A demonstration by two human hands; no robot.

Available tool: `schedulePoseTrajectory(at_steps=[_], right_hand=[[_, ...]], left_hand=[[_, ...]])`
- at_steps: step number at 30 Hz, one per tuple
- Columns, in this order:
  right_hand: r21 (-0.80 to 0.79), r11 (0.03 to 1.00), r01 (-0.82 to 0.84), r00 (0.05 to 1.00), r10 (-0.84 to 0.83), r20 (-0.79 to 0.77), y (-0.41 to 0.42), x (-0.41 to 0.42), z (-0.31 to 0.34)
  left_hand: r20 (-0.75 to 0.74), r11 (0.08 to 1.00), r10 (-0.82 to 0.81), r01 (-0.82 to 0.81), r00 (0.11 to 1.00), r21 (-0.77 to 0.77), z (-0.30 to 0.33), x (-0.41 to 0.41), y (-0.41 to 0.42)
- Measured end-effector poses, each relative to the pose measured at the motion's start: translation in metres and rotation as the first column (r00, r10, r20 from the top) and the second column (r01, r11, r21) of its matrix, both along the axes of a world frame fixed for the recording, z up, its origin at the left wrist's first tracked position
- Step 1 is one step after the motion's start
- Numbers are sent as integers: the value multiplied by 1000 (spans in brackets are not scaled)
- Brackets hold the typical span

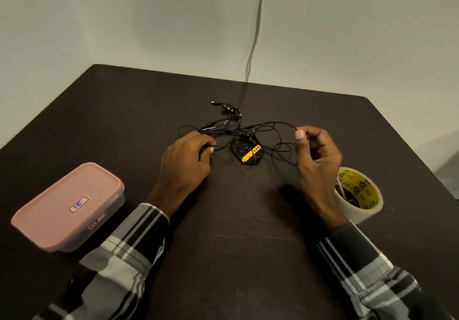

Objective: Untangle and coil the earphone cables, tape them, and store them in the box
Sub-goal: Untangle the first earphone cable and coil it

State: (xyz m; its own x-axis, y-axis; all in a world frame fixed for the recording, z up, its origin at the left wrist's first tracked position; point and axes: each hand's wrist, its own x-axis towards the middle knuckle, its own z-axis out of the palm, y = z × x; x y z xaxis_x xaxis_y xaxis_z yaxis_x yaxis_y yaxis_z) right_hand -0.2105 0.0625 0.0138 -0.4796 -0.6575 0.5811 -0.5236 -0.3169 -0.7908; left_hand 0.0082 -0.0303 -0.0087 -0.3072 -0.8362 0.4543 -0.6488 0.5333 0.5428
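1. The tangle of black earphone cables [238,133] lies on the dark table [236,257], about midway between its left and right edges and nearer the far edge than the near one.
2. The tangle spreads mostly left to right; a strand with plugs and yellow-tipped earbuds [229,109] trails toward the far edge.
3. A yellow inline piece [251,154] sits at the near side of the tangle, its long axis slanting from near-left to far-right.
4. The left hand [186,163] rests on the table at the tangle's left side, fingers curled round a cable.
5. The right hand [316,156] is raised at the tangle's right side, thumb and forefinger pinching a cable loop that runs back left into the tangle.
6. The box [67,205], pink lid on, sits near the left edge, long axis running near-left to far-right.
7. The tape roll [357,195] lies near the right edge, just beside the right wrist.
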Motion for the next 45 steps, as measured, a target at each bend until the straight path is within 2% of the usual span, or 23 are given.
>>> schedulePoseTrajectory(at_steps=[6,10,13,16,18,21,25,28,34,36,38,40,42,45], right_hand=[[33,996,-83,987,78,143,-23,-17,32],[34,999,7,961,-16,277,-34,-39,35],[8,997,78,979,-78,188,-39,-48,32],[28,998,53,993,-56,99,-38,-46,34],[43,999,14,998,-17,63,-37,-43,40],[122,986,-113,994,113,1,-35,-34,62],[221,925,-311,943,329,-54,-31,-20,101],[267,879,-396,888,441,-133,-30,-21,122],[294,907,-302,906,369,-208,-15,-63,145],[293,896,-334,894,400,-204,-11,-63,151],[306,864,-400,858,471,-206,-12,-51,155],[302,849,-433,835,504,-221,-14,-38,160],[279,861,-425,843,489,-225,-15,-33,165],[272,886,-376,879,434,-198,-14,-46,168]], left_hand=[[-124,999,7,-11,992,-32,8,2,3],[-102,997,-24,16,995,-79,7,-1,8],[-40,991,-56,51,998,-123,2,-8,13],[47,987,-52,59,998,-152,-2,-11,18],[53,984,-35,43,998,-174,0,-11,19],[-21,984,-30,26,999,-176,18,-17,17],[-109,974,-224,218,969,-62,73,-48,13],[-127,958,-280,285,952,29,105,-67,5],[-362,978,-161,199,918,69,130,-44,-21],[-367,950,-228,289,902,120,132,-44,-19],[-360,874,-360,447,861,194,133,-56,-9],[-334,838,-446,518,831,170,132,-71,0],[-371,846,-446,519,815,122,133,-77,3],[-524,859,-349,489,777,154,135,-65,-2]])
